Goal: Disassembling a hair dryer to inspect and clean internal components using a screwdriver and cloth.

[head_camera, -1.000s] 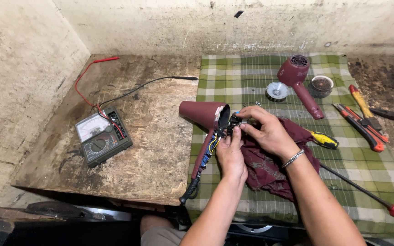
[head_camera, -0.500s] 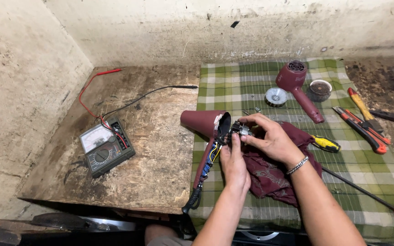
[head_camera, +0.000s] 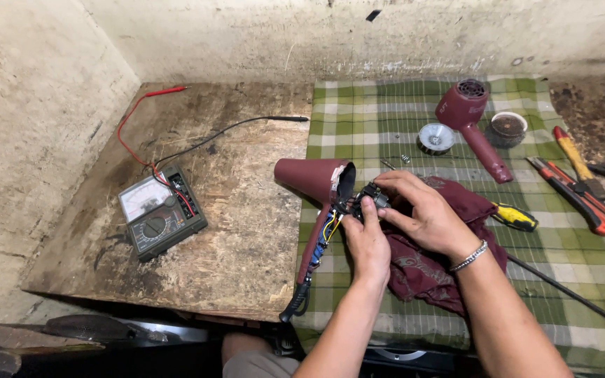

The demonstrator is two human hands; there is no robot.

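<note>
Holding the open hair dryer (head_camera: pixel 316 183) steady, the left hand (head_camera: pixel 367 241) grips its handle. The right hand (head_camera: pixel 421 213) pinches the small black motor part (head_camera: pixel 371 196) beside the dryer's mouth. A dark red cloth (head_camera: pixel 428 259) lies under the dryer, like a cushion.

Open passage lies over the bare wooden board (head_camera: pixel 246 238) between the multimeter (head_camera: pixel 160 220) and the opened maroon hair dryer (head_camera: pixel 316 183); only the black probe lead (head_camera: pixel 232 129) crosses it. On the checked cloth (head_camera: pixel 365 119), the dryer's rear housing (head_camera: pixel 472 122), fan wheel (head_camera: pixel 436 136), round cap (head_camera: pixel 508 126), pliers (head_camera: pixel 574 196) and screwdrivers crowd the right side.
</note>
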